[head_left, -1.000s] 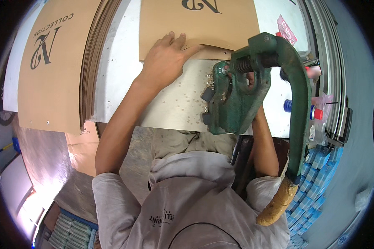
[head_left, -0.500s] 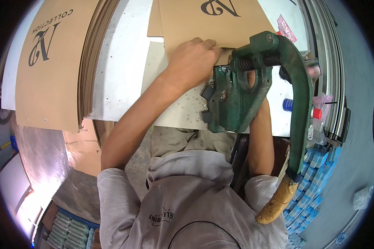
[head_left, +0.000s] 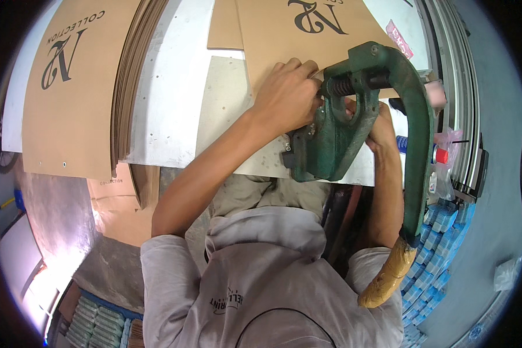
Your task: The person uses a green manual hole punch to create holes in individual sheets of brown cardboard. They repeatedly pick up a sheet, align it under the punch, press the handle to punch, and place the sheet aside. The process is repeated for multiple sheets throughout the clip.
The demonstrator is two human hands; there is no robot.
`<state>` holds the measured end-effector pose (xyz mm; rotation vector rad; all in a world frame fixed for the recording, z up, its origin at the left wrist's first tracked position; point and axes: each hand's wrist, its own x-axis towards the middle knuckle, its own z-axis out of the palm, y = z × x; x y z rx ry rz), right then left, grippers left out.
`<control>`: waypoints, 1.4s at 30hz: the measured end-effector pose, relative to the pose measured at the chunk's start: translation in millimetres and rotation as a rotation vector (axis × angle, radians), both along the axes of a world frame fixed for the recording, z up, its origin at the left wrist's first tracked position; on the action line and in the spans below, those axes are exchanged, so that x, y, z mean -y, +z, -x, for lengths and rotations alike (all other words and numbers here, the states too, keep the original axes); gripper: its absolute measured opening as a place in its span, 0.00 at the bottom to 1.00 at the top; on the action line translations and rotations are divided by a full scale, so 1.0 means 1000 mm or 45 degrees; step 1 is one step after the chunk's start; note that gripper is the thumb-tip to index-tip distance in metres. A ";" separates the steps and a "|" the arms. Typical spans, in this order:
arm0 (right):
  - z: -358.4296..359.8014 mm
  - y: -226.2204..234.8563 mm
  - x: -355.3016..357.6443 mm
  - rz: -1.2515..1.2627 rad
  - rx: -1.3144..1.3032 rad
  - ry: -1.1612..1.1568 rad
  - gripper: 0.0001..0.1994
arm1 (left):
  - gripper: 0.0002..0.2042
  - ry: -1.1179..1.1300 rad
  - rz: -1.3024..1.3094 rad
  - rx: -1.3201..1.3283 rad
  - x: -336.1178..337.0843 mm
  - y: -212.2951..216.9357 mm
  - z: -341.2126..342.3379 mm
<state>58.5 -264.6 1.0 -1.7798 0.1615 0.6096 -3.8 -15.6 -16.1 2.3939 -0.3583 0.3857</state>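
Observation:
A flat brown paper bag with black print lies on the table, its near edge reaching the green hand press. My left hand is closed at that edge, just left of the press head, with its fingertips hidden. My right hand is on the other side of the press, partly covered by it. Its bent fingers show in part through the opening in the press frame; what they hold is hidden. The press's long lever curves down to a tan wrapped grip, which neither hand touches.
A thick stack of brown bags stands at the left. Another brown sheet lies beside the bag. Right of the press are a blue container with a red cap and pink plastic wrap. Blue wrapped bundles are below the table.
The bag has shifted right and slightly toward me. My left hand has moved right with it, closer to the press head. My right hand has moved right and shows more beside the press.

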 end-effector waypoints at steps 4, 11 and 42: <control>0.023 0.095 0.006 0.459 0.559 0.182 0.12 | 0.12 0.028 -0.016 -0.036 0.001 -0.001 -0.002; 0.132 0.154 -0.037 0.458 1.479 1.161 0.19 | 0.13 0.031 0.001 0.020 0.001 -0.003 0.000; 0.048 -0.016 0.018 0.424 0.873 0.373 0.12 | 0.12 0.452 1.601 -0.507 0.004 -0.008 -0.038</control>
